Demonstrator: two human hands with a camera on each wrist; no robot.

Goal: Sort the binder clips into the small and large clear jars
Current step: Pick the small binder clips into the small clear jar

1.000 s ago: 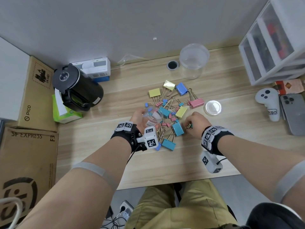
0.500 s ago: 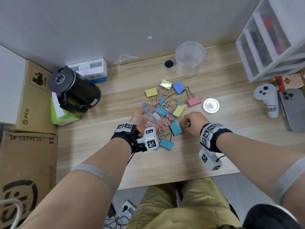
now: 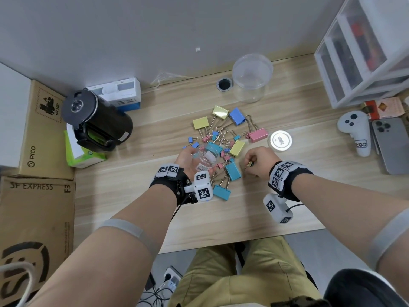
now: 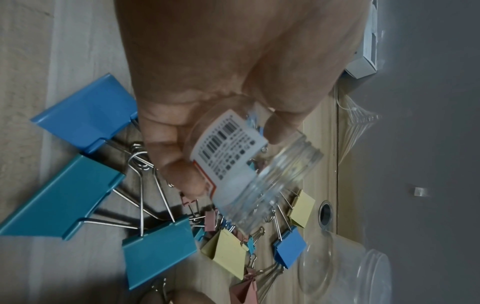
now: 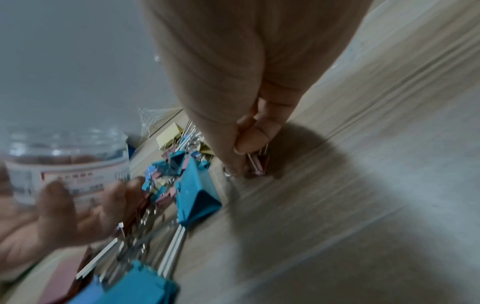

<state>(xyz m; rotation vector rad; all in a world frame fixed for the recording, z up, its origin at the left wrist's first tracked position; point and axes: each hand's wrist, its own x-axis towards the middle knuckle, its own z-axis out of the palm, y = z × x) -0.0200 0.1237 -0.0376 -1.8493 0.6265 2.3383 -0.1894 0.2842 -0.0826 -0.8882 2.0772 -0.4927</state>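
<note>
My left hand (image 3: 188,157) grips the small clear jar (image 3: 207,159) with its white barcode label (image 4: 228,148), tilted, mouth toward the pile; a small clip or two show through its wall. My right hand (image 3: 256,160) pinches a small pink binder clip (image 5: 257,162) just above the desk, right of the pile. Small and large binder clips (image 3: 221,140) in blue, teal, yellow and pink lie heaped mid-desk. The large clear jar (image 3: 251,77) stands open at the back, and in the left wrist view the large clear jar (image 4: 345,273) holds no clips that I can see.
A round jar lid (image 3: 280,140) lies right of the pile. A black kettle (image 3: 95,122), a green tissue pack and cardboard boxes (image 3: 33,134) sit left. A white controller (image 3: 356,131), a phone (image 3: 391,147) and a drawer unit (image 3: 363,52) stand right. A cable hole (image 3: 224,84) is near the wall.
My right hand has lifted slightly and drawn the small clip a little right of the pile. My left hand keeps the small jar in about the same place.
</note>
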